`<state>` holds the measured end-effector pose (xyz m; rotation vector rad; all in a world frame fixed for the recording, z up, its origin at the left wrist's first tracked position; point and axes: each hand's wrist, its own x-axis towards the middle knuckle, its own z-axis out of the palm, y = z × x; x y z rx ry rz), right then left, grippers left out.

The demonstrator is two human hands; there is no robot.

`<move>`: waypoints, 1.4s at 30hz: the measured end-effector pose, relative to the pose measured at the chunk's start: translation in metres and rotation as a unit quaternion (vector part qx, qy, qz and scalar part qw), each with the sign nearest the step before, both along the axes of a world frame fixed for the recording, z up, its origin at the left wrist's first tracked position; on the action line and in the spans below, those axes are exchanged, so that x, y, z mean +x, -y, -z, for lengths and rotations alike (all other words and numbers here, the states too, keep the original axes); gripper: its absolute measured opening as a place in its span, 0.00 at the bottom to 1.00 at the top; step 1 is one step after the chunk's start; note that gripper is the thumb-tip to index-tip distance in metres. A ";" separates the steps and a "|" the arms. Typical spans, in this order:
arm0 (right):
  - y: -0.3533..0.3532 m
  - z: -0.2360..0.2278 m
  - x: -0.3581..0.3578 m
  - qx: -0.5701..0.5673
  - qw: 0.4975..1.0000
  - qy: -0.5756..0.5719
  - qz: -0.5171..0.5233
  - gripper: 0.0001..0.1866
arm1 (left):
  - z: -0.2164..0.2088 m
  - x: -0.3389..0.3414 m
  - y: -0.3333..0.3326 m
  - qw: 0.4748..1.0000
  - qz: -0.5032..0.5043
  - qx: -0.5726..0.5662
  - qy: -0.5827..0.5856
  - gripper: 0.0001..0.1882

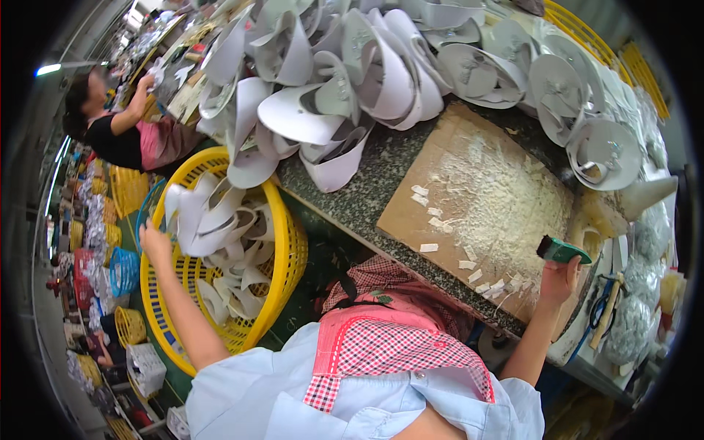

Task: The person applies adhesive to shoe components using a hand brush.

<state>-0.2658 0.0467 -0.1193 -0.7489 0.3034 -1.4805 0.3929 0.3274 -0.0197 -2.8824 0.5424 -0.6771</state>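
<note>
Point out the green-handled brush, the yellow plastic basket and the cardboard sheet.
Green-handled brush (565,251): head view, on its green handle.
Yellow plastic basket (281,242): head view, on the right side of its rim.
Cardboard sheet (400,219): head view, on bare brown surface near its left corner.

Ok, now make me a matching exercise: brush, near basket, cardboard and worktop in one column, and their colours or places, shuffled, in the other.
Column one
1. Brush
2. Near basket
3. Cardboard
4. Worktop

Column two
A. Brown, smeared with pale residue
B. Dark and speckled
C. In the right hand
D. Yellow, with holes in its wall

Right pairs: 1-C, 2-D, 3-A, 4-B
</note>
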 end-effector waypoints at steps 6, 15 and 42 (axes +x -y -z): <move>-0.015 -0.013 0.006 0.016 0.994 -0.028 0.101 0.07 | -0.046 -0.250 0.262 0.624 0.759 -0.182 -0.037 0.14; -0.041 -0.036 -0.011 0.036 0.977 -0.112 0.179 0.06 | -0.011 -0.394 0.442 0.575 0.797 -0.171 -0.075 0.20; -0.021 -0.075 -0.092 -0.245 0.613 -0.675 0.328 0.04 | -0.023 -0.375 0.309 0.424 0.843 0.093 -0.318 0.19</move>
